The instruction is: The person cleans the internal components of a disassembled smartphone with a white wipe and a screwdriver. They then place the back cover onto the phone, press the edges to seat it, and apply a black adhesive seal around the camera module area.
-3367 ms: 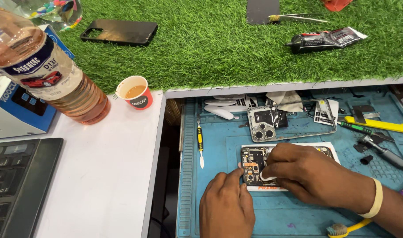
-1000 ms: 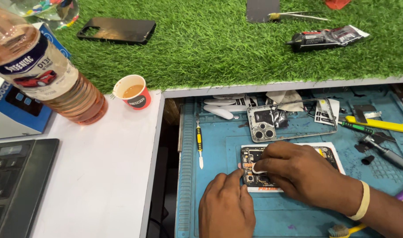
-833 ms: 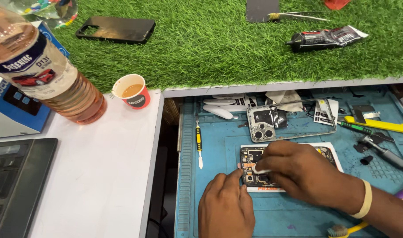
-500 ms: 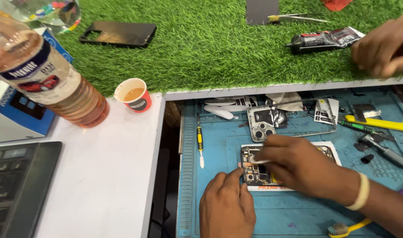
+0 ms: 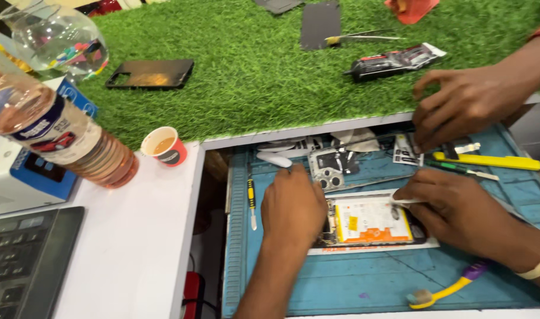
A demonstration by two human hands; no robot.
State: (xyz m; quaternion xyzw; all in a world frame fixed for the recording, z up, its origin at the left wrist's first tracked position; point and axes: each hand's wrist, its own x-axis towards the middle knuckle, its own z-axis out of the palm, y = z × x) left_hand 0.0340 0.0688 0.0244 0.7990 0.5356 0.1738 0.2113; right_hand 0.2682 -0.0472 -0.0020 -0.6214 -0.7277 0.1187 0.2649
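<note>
The opened smartphone with its white and orange battery exposed [image 5: 370,221] is lying on a white sheet on the blue silicone repair mat [image 5: 341,283] of the worktop, its long axis running from nine to three o'clock. The left hand [image 5: 292,207] is pressing flat over its nine o'clock end, fingers together, hiding that part. The right hand [image 5: 459,212] is sitting at the three o'clock end, its grip pinched on a thin white tool [image 5: 407,201] whose tip is touching the top edge. Another person's hand [image 5: 465,103] is reaching in at one o'clock, near the yellow-handled tool [image 5: 488,160]. The phone's right corner is hidden.
</note>
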